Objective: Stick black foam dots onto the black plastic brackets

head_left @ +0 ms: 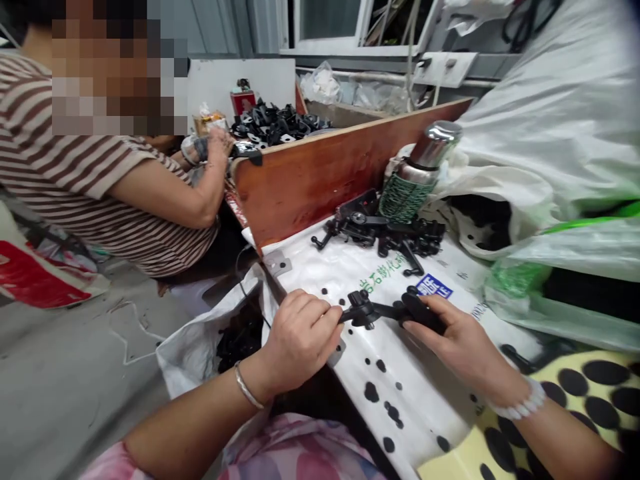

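My left hand [300, 337] pinches one end of a black plastic part [383, 311] with thumb and fingers. The other, thicker end lies in my right hand [453, 333], whose fingers are curled around it. Both hands hold the part just above a white printed sack [400, 387] that covers the bench. Beyond my hands lies a pile of similar black parts [385, 233] against a reddish wooden board [320, 177]. Small black pieces are scattered on the sack near my wrists.
A steel flask [420, 173] with green cord wrapping stands by the pile. Large white and green bags [555, 153] fill the right side. At left a person in a striped shirt [90, 180] works at another heap of black parts [275, 123]. An open bag [220, 340] hangs below the bench edge.
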The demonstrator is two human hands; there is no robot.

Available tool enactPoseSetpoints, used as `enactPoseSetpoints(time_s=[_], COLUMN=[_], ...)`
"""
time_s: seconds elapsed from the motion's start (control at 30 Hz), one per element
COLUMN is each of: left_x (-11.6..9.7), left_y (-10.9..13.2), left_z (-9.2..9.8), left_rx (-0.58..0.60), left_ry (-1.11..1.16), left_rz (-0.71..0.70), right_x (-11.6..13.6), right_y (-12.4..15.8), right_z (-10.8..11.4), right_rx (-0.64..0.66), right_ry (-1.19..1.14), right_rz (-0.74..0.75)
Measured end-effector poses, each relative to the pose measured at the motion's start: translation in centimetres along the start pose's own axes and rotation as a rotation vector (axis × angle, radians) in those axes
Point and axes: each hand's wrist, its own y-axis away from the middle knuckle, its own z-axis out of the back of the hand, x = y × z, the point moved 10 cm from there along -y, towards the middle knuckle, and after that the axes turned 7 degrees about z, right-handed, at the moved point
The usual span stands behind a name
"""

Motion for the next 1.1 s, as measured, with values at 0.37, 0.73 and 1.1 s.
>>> enactPoseSetpoints(time_s=[0.37,0.73,1.1], left_x=[9.2,11.1,7.6], left_y=[8.4,11.3,7.5], left_z=[11.2,11.4,7.0], left_rx=[-0.146,-0.112,0.055], left_ry=[-0.394,-0.396,-0.009], left_rz=[0.362,0.456,0.291], right_x=[22.9,25.5,19.4], right_y=[-1.4,-4.3,-4.4], right_z=[-13.8,-17.4,-10.5], right_rx=[0.254,0.255,0.302], right_ry=[0.124,0.112,-0.370], right_rz=[0.827,0.825,0.557])
